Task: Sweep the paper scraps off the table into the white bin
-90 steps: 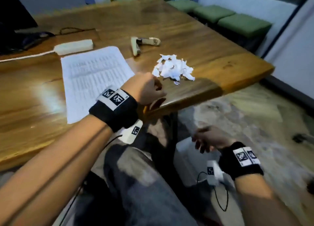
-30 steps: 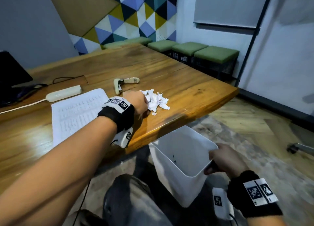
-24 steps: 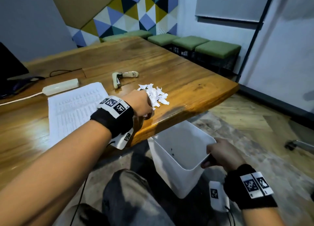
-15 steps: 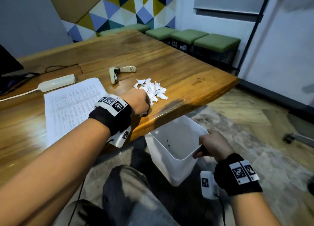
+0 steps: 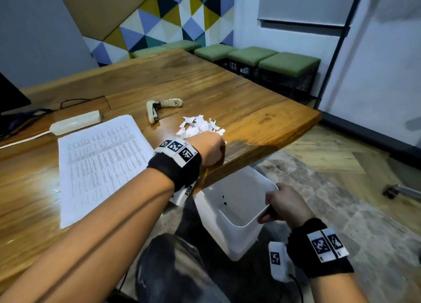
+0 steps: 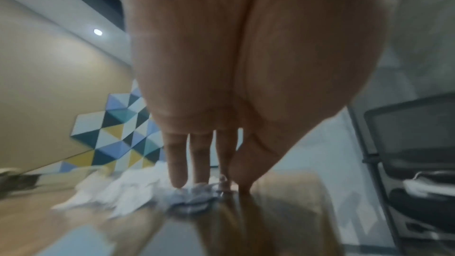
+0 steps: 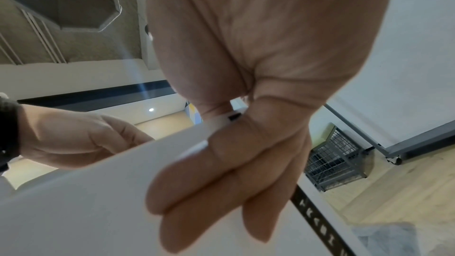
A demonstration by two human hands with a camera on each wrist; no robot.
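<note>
A heap of white paper scraps (image 5: 200,126) lies on the wooden table (image 5: 262,120), close to its near edge. My left hand (image 5: 213,149) stands on the near side of the heap. In the left wrist view its fingers (image 6: 176,166) are straight and point down, tips touching the paper scraps (image 6: 118,192). The white bin (image 5: 230,229) hangs below the table edge, mouth up and tilted. My right hand (image 5: 281,203) grips its right rim. In the right wrist view the fingers (image 7: 209,182) curl over the bin wall (image 7: 74,211).
A printed sheet (image 5: 100,163) lies left of my left hand. A stapler (image 5: 159,109) and a power strip (image 5: 75,122) sit farther back. Green stools (image 5: 268,61) line the wall. My knee (image 5: 177,268) is beside the bin; a chair caster (image 5: 389,192) is on the floor at right.
My right hand has lifted the bin from the floor under the table up to the table edge. My left hand has moved from the edge up against the scraps.
</note>
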